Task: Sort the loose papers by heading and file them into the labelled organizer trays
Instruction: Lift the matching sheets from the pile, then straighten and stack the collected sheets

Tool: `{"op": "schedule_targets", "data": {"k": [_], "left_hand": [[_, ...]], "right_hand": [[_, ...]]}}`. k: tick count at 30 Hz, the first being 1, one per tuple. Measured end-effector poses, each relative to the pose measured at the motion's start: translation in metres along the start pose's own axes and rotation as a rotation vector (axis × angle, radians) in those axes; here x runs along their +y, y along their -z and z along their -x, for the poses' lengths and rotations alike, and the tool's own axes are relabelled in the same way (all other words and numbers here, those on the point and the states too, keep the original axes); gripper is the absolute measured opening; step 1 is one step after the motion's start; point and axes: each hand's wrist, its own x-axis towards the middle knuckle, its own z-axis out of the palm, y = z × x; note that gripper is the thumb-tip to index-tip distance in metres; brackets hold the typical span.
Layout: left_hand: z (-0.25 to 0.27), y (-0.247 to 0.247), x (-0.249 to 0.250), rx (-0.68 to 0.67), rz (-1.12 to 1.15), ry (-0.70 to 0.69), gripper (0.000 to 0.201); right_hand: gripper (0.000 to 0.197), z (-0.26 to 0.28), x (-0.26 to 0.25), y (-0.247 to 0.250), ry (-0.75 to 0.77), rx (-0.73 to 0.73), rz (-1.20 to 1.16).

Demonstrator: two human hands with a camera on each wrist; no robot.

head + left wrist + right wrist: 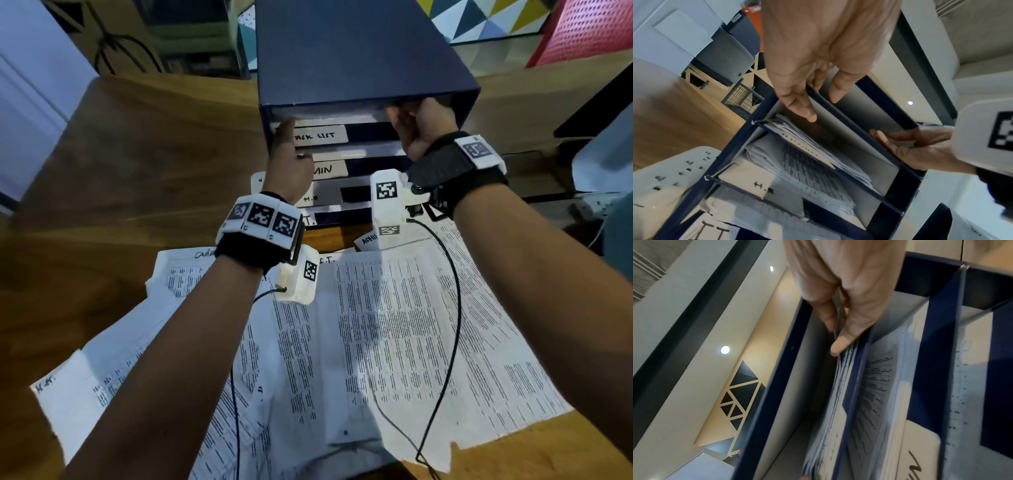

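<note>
A navy organizer point(359, 51) stands on the table; its trays are labelled TASK LIST point(320, 136), ADMIN point(327, 169), H.R point(763, 186) and I.T. Both hands are at the top slot. My right hand point(835, 340) pinches the right end of a stack of papers point(838, 394) lying in that slot, thumb against finger. My left hand point(286, 137) holds the top tray's front edge point(859, 108) at its left end, thumb below and fingers reaching over it. The lower trays hold printed sheets point(807, 170). Loose papers point(376, 325) cover the table in front of the organizer.
The wooden table point(137, 154) shows bare to the left of the organizer. A white power strip point(674, 170) lies beside the organizer. Thin cables point(455, 308) from the wrist cameras hang over the loose sheets. A red perforated panel point(589, 31) stands at the back right.
</note>
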Motion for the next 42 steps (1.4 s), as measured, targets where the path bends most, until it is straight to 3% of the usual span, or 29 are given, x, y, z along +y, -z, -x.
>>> {"op": "schedule_targets", "data": {"k": [5,10,12,15,19,20,22,26,31,34,35,37,38,40,42], "left_hand": [[-0.003,-0.001,-0.002,0.004,-0.102,-0.060,0.060],[0.031,-0.008,-0.015,0.131,-0.088,-0.179,0.038],[0.044,-0.014,-0.032,0.178,-0.079,-0.166,0.031],[0.062,-0.022,-0.071,0.178,-0.149,0.049,0.027],[0.101,-0.043,-0.135,-0.043,-0.373,0.393,0.042],[0.113,-0.049,-0.144,-0.071,-0.343,0.467,0.042],[0.131,-0.062,-0.150,-0.096,-0.272,0.486,0.031],[0.155,-0.081,-0.138,-0.227,-0.174,0.463,0.020],[0.169,-0.081,-0.145,-0.023,-0.002,0.409,0.023],[0.173,-0.077,-0.149,0.117,0.125,0.409,0.025],[0.173,-0.076,-0.151,0.147,0.177,0.419,0.035],[0.175,-0.074,-0.153,0.161,0.179,0.393,0.053],[0.175,-0.072,-0.153,0.157,0.156,0.365,0.055],[0.174,-0.066,-0.155,0.153,0.090,0.336,0.054],[0.173,-0.059,-0.160,0.147,-0.005,0.323,0.052]], "right_hand": [[0.024,0.003,0.002,0.013,-0.055,-0.114,0.048],[0.019,0.042,0.003,0.057,-0.058,-0.237,0.230],[0.019,0.060,0.011,0.087,-0.055,-0.244,0.342],[0.018,0.081,0.028,0.136,-0.034,-0.166,0.676],[0.018,0.102,0.062,0.197,-0.091,0.073,1.123],[0.028,0.109,0.068,0.208,-0.120,0.124,1.287],[0.047,0.126,0.076,0.221,-0.201,0.209,1.496],[0.063,0.144,0.084,0.235,-0.134,0.107,1.443],[0.028,0.146,0.080,0.246,0.042,0.176,1.286],[0.026,0.144,0.078,0.247,0.123,0.164,1.190],[0.026,0.144,0.076,0.246,0.119,0.176,1.141],[0.016,0.144,0.071,0.247,0.141,0.185,1.102],[0.009,0.145,0.068,0.248,0.162,0.179,1.117],[0.020,0.142,0.063,0.259,0.202,0.192,1.138],[0.016,0.140,0.056,0.272,0.219,0.209,1.157]]}}
